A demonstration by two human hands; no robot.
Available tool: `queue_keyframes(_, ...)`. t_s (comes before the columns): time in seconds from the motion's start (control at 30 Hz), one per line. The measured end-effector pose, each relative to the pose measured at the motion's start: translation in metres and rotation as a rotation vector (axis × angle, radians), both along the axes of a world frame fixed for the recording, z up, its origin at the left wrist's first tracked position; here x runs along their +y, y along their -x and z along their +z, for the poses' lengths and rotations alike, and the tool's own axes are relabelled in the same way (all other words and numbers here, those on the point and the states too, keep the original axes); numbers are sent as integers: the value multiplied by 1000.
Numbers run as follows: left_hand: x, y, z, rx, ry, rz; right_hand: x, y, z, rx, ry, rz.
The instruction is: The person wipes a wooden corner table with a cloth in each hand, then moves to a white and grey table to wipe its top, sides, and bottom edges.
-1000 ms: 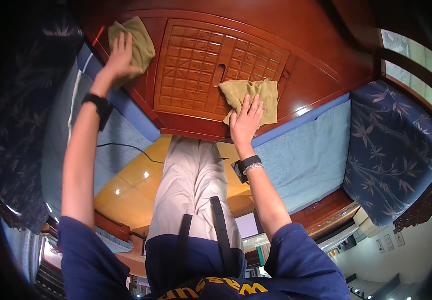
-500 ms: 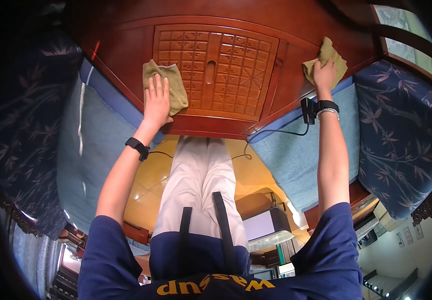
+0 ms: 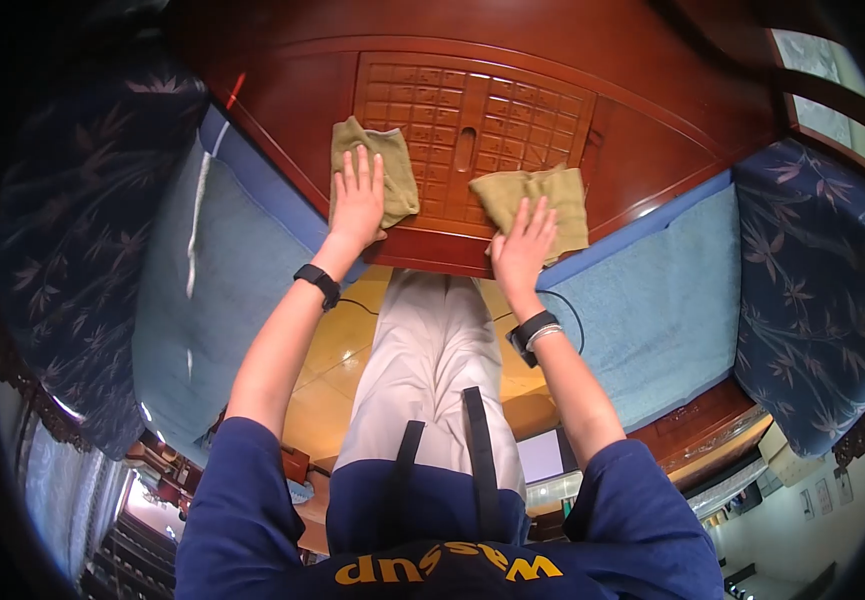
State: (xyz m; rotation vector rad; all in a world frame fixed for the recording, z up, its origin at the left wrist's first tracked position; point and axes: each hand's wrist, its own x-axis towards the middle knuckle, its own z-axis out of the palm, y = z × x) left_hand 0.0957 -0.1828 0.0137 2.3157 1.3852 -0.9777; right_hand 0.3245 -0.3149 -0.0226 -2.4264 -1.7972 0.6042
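Note:
My left hand (image 3: 356,208) lies flat, fingers stretched out, on an olive-tan cloth (image 3: 399,180) at the left edge of a carved panel (image 3: 517,110). The panel is set in a glossy red-brown wooden table top (image 3: 642,100). A second olive-tan cloth (image 3: 564,190) is under my right hand (image 3: 527,243), near the panel's lower right corner. The fingers of that hand are also extended and slightly apart, palm down. Both cloths are spread against the wood, and their undersides are hidden.
Blue cushioned seats flank the table, one on the left (image 3: 167,290) and one on the right (image 3: 652,290). A white cord (image 3: 195,225) hangs over the left seat. A black cable (image 3: 580,322) loops by my right wrist. Tiled floor (image 3: 327,350) shows below.
My right hand has swept left with its cloth, from the table's far right to the carved panel, and its fingers have straightened. The left hand stays on its cloth. The view has shifted slightly.

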Motion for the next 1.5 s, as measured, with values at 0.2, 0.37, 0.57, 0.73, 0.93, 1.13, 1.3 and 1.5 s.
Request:
queue_keyframes(0.2, -8, 14, -12, -360, -93, 154, 21, 43, 5, 100, 40, 207)
queue_keyframes(0.37, -17, 14, -17, -354, -243, 291, 66, 34, 5, 63, -25, 272)
queue_keyframes(0.57, -8, 34, -23, -382, -362, 385, 120, 24, -8, 57, -82, 258)
queue_keyframes(0.73, 53, 86, -37, -317, -517, 509, 145, 17, -19, 38, -206, 252)
queue_keyframes(0.93, 149, 167, -53, -267, -602, 518, 149, 16, -29, -35, -273, 273)
queue_keyframes(1.13, 194, 179, -65, -354, -676, 649, 149, 14, -27, -43, -235, 293)
queue_keyframes(1.3, 194, 161, -79, -418, -980, 711, 150, 14, -28, -40, -255, 306)
queue_keyframes(1.5, 194, 159, -72, -446, -936, 798, 149, 14, -26, -64, -225, 314)
